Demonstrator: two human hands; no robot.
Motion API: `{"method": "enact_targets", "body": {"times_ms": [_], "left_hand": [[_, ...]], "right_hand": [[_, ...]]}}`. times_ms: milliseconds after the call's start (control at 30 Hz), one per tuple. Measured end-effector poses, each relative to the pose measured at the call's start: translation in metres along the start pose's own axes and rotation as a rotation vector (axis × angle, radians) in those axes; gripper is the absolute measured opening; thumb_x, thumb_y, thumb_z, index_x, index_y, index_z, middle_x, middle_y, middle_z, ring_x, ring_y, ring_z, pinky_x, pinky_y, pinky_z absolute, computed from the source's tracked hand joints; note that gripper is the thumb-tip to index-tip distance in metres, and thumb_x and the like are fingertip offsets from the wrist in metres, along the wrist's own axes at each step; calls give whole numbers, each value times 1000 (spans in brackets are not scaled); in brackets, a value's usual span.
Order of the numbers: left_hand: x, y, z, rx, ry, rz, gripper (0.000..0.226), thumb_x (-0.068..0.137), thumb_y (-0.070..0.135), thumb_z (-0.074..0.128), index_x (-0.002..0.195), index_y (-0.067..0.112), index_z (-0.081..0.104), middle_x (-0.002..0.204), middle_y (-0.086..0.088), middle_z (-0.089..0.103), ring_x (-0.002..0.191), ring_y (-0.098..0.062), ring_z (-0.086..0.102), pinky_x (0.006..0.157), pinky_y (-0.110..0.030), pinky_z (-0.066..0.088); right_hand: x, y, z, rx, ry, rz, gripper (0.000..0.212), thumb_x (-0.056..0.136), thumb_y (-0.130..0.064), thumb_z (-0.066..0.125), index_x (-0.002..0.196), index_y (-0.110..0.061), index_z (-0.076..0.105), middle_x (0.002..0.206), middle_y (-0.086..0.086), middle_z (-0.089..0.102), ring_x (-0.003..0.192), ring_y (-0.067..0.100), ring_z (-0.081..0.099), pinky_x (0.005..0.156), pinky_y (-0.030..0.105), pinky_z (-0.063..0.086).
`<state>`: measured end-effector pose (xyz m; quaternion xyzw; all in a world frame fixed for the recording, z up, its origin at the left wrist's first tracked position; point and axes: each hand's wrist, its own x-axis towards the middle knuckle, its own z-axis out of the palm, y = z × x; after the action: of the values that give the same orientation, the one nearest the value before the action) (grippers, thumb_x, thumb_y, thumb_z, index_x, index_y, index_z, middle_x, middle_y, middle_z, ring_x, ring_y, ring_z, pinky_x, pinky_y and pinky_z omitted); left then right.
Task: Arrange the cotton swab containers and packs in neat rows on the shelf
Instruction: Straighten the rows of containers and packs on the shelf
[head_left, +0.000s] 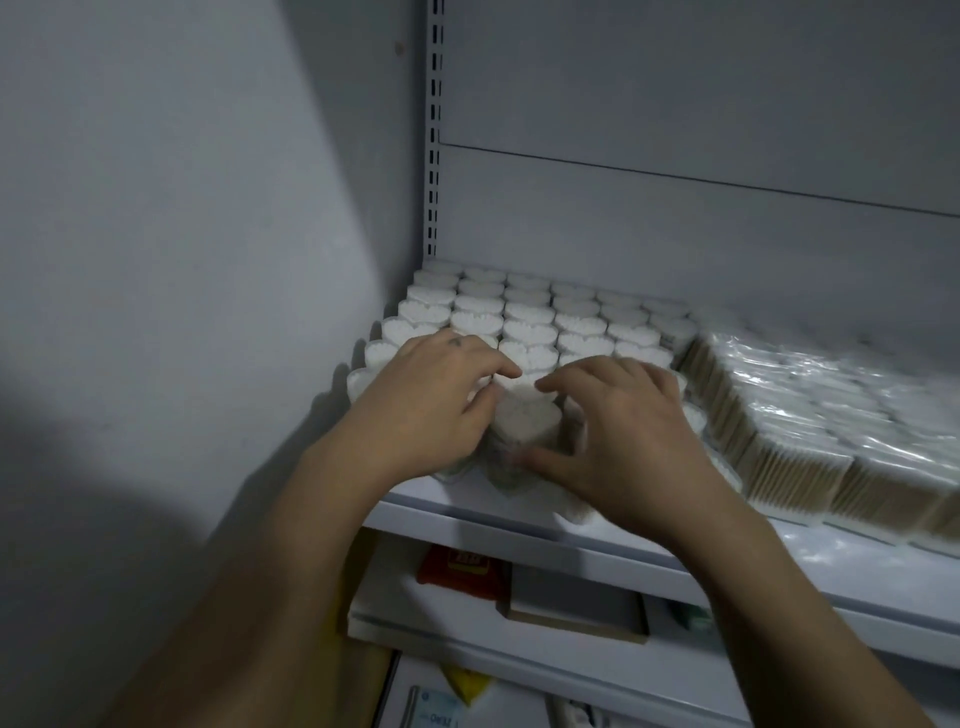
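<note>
Heart-shaped cotton swab containers (530, 312) fill the left part of a white shelf (519, 525). They stand upright in close rows that run from the back panel towards us, with their white cotton tips facing up. The leftmost row sits just beside the side wall.

At the near edge of this block we see the left hand (431, 400), its fingers curled against the left side of one front container (524, 415). The right hand (623, 436) meets it from the other side, thumb along the near face and fingers bent over the top. Both hands hold this one container between them in a narrow grip. It touches its neighbours and stands near the shelf's front lip.

Further right, touching the block, lie the wrapped swab packs (779, 415), in glossy film with pale sticks showing. This part is blurred, so we cannot count them.

Below, on a lower shelf, lies a red packet (457, 566).

We judge the main risk to be a push that is too firm or off-line. It could tip the tightly packed neighbours like dominoes. It could also nudge the front container over the lip, since little bare shelf remains before the edge.
</note>
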<state>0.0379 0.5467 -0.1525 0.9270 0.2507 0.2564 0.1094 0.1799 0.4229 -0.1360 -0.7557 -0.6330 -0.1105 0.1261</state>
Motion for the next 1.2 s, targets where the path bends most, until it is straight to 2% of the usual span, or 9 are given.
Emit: {"method": "enact_targets", "body": {"times_ms": [100,200,300,433,567,700,867,1033,1200], "left_hand": [[-2,16,3,26,10,25,28,97,25,51,122,28,62,122,10,61,117,-12,46,103,-28,29],[2,33,7,46,5,29,30,98,29,49,125,31,60,124,13,58,121,-10,43,103,-25,23],[12,47,11,88,-23,34,32,99,31,46,129,32,57,130,13,56,125,-10,40,104,-25,20],[25,59,22,163,-151,53,41,99,23,40,136,33,51,138,14,52,127,-12,39,108,-29,21],[33,64,29,289,-219,52,46,95,15,39,135,34,53,142,16,49,129,-12,37,112,-30,16],[35,62,29,306,-214,-17,47,93,13,42,132,36,54,138,19,51,129,-9,35,114,-29,8],[37,64,31,294,-190,-28,46,93,13,42,130,35,56,136,18,54,128,-9,40,112,-29,12],[24,74,24,167,-82,-45,32,97,38,44,126,36,58,126,16,58,121,-7,42,105,-26,19],[11,95,23,428,-163,-93,67,81,79,22,127,42,53,122,19,53,119,-9,37,98,-35,15]], "right_hand": [[-7,23,-19,74,47,44,47,81,-56,59,124,-38,52,130,-14,50,123,11,41,110,35,18],[-8,51,-32,85,43,89,35,86,-41,61,121,-35,59,125,-10,58,114,14,52,105,39,32],[-2,68,-37,86,2,77,30,91,-29,56,119,-35,63,126,-10,60,109,14,56,101,39,38],[10,75,-26,25,-112,-30,36,92,-21,48,121,-36,62,130,-11,60,120,16,51,107,38,30],[16,78,-14,17,-235,-95,45,90,-17,43,125,-40,59,127,-6,58,121,18,46,103,37,24],[19,82,-10,61,-253,-129,44,90,-15,43,125,-37,59,129,-6,53,121,17,44,101,35,22],[21,85,-11,87,-238,-158,40,92,-19,45,126,-36,58,128,-6,53,121,17,43,104,37,21],[7,103,-28,211,-145,-174,35,92,-29,52,126,-37,57,128,-14,54,123,10,44,109,37,24],[-7,106,-34,195,-148,-232,37,89,-40,54,126,-41,54,125,-20,54,120,4,43,106,29,18]]}}
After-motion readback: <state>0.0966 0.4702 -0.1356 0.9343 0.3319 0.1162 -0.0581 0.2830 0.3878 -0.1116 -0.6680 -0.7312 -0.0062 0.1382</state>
